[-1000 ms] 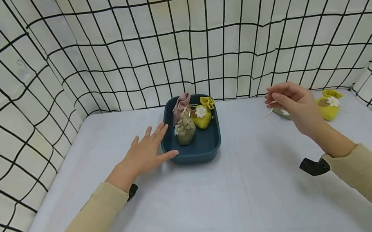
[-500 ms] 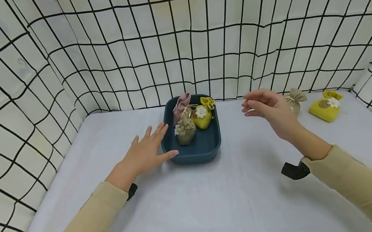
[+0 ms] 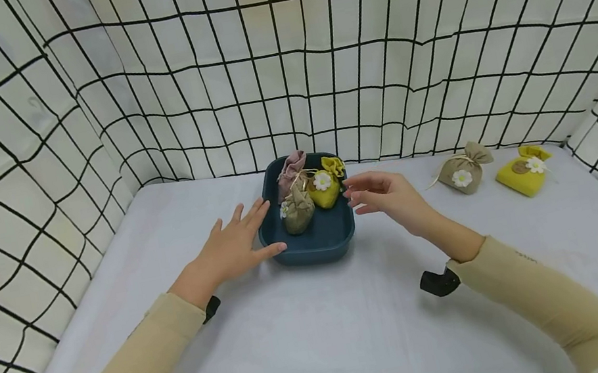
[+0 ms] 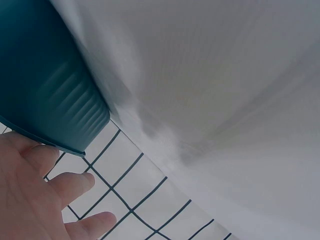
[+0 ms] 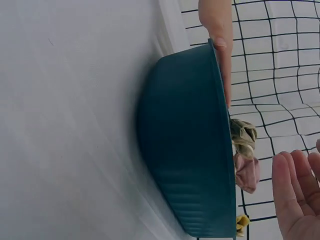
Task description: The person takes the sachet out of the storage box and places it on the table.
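Note:
A dark blue plastic basin point(image 3: 319, 253) stands on the white cloth. Inside lie a pink drawstring pouch point(image 3: 291, 171), an olive-beige pouch point(image 3: 299, 212) and a yellow pouch point(image 3: 324, 194) with a white flower. My left hand point(image 3: 234, 244) rests on the basin's left rim, fingers spread and straight; the left wrist view shows the fingers point(image 4: 70, 186) at the rim. Beside the right rim is my right hand point(image 3: 388, 199), its fingers loosely bent with nothing held. In the right wrist view, the right hand point(image 5: 300, 195) is apart from the basin point(image 5: 187, 140).
At the right, a beige pouch point(image 3: 464, 170) with a white flower lies beside a yellow pouch point(image 3: 524, 175) with a button and flower. A black wire grid point(image 3: 305, 49) over white sheeting stands along the back and sides of the white-covered surface point(image 3: 326, 341).
My right hand has moved left, from over the beige pouch at the right to the basin's right rim, uncovering that pouch. My left hand has stayed in place.

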The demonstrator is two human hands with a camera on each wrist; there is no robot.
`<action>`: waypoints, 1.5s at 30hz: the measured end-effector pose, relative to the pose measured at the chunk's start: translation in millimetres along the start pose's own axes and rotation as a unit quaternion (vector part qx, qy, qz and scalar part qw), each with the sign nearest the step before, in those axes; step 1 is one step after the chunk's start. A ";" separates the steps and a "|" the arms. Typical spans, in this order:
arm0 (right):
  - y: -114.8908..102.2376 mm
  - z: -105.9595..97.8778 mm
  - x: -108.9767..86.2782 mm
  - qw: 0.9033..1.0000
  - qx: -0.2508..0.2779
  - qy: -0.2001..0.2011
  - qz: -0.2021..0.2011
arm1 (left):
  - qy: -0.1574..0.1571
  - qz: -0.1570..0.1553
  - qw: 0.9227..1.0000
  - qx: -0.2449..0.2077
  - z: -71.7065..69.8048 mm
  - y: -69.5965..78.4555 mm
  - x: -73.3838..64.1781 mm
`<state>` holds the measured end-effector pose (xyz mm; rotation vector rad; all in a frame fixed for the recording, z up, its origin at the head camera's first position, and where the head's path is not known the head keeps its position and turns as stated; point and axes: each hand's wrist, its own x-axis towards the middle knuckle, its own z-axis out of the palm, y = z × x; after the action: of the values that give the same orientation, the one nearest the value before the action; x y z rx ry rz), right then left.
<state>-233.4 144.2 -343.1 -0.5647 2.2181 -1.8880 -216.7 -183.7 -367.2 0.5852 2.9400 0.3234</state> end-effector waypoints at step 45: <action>14.7 62.7 77.2 0.953 -0.280 -0.096 0.061 | -0.005 -0.001 1.000 -0.002 -1.9 0.4 -0.6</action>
<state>-283.2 58.5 -360.3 -0.6356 2.5739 -1.0742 -216.3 -183.9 -365.2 0.5821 2.9300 0.3248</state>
